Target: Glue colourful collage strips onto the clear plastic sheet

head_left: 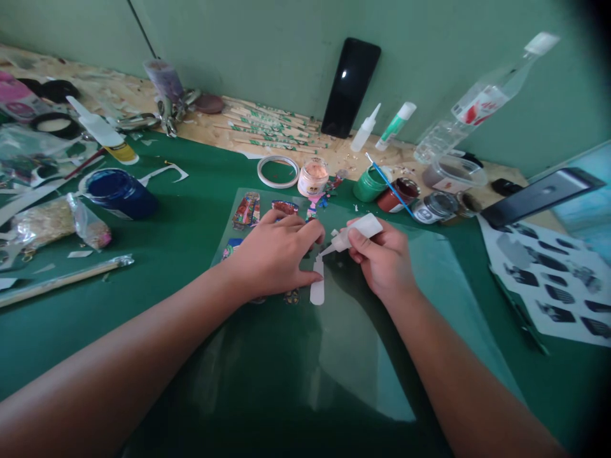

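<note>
My right hand is closed around a small white glue bottle, tilted with its thin nozzle pointing down and left. The nozzle tip meets the upper end of a small white rounded piece. From the left, my left hand steadies that piece, thumb at its edge and bent forefinger just above. Both hands work over a clear plastic sheet on the green table surface. Colourful patterned cut pieces lie on the sheet, partly hidden by my left hand.
Behind the sheet stand a tape ring, a peach paint jar, a green paint jar and a leaning phone. A blue paint jar is at left. On the right lies a printed paper sheet.
</note>
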### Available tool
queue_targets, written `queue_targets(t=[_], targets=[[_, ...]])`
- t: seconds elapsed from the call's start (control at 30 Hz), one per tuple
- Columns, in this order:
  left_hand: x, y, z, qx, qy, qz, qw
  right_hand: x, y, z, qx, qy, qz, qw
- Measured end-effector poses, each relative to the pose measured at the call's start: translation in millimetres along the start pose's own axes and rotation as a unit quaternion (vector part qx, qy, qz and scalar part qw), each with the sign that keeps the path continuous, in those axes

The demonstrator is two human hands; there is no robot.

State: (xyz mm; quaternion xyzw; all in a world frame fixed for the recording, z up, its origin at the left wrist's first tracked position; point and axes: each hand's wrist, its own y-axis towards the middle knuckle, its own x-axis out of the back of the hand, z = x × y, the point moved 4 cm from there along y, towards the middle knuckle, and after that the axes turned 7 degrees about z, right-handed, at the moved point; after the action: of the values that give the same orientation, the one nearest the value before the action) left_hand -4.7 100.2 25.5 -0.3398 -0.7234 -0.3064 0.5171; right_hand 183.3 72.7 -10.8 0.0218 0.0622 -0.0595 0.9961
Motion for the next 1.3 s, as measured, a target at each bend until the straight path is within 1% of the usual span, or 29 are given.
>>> queue_targets(t=[0.2, 0.37, 0.53, 0.73, 1.0, 1.3], targets=[[0.1, -0.4, -2.2, -0.008, 0.012, -0.003, 1.000, 0.7, 0.8, -2.3, 0.009, 0.002, -0.002, 1.000], [0.3, -0.3, -2.9, -0.012, 0.015, -0.013, 1.000, 2.6, 0.4, -4.3, 0.004, -0.019, 0.003, 1.000], [1.1, -0.5, -2.6, -0.010, 0.011, -0.010, 1.000, 0.7, -0.7, -2.1, 0.002, -0.022, 0.006, 1.000], [1.3, -0.2, -2.9, -0.014, 0.017, -0.011, 1.000, 0.2, -0.1, -2.2, 0.022, -0.017, 0.000, 1.000], [1.4, -0.2, -3.0, -0.012, 0.020, -0.007, 1.000, 1.7, -1.8, -3.8, 0.021, -0.030, 0.026, 0.999], [2.2, -0.9, -3.7, -0.012, 0.022, -0.001, 1.000, 1.0, -0.4, -3.0, 0.032, -0.041, 0.009, 0.999]])
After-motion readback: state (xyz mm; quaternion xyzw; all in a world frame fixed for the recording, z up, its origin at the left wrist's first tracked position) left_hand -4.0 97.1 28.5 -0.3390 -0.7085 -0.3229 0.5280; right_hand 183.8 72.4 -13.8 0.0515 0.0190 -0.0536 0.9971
